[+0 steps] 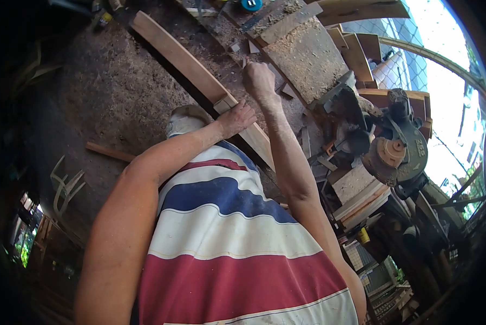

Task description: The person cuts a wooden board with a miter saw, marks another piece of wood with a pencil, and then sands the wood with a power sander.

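As the left hand (237,118) grips the plank (181,59), small block (224,104) beside its fingers, steady pressure helps; right hand (259,80) clenched, contents unclear.

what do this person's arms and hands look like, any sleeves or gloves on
The left hand and right hand are bare, with no gloves, and neither wrist shows a watch or band. No sleeve shows on the left arm or right arm. Between them is a shirt with broad white, navy and dark red stripes.
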`<control>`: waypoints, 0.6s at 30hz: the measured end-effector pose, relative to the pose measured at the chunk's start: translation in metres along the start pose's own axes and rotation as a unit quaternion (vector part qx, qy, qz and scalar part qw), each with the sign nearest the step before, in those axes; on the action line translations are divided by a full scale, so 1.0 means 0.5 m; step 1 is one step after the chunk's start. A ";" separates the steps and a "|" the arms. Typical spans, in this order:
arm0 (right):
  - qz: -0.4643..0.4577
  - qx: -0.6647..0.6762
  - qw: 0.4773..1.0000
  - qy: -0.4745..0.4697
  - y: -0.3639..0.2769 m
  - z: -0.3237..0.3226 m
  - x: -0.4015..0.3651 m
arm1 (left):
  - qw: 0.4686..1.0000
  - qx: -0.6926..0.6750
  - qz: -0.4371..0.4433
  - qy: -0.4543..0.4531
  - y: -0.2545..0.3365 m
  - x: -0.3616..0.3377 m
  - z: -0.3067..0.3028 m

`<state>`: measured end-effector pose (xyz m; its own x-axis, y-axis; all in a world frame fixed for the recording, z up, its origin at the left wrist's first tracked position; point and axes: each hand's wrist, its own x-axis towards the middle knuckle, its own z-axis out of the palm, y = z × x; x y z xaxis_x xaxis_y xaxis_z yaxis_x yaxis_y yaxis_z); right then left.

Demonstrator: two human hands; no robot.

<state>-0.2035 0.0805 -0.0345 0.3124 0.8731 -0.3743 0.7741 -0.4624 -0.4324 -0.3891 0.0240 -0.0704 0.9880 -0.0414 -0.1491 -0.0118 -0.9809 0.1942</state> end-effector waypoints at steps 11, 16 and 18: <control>0.330 0.042 0.943 0.024 0.364 -0.164 0.048 | 0.996 -0.077 0.037 -0.022 -0.026 0.003 -0.031; 0.361 0.146 0.920 0.047 0.283 -0.292 -0.105 | 0.983 -0.147 0.052 -0.100 -0.050 0.009 -0.096; 0.299 0.289 0.896 0.157 0.252 -0.331 -0.256 | 0.982 -0.167 0.041 -0.074 -0.069 -0.012 -0.159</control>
<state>-0.0548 -0.0637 0.0947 0.7860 0.4005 -0.4710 0.0301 -0.7857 -0.6179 -0.3824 0.0730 0.0008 0.9520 -0.1697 -0.2546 -0.0153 -0.8573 0.5145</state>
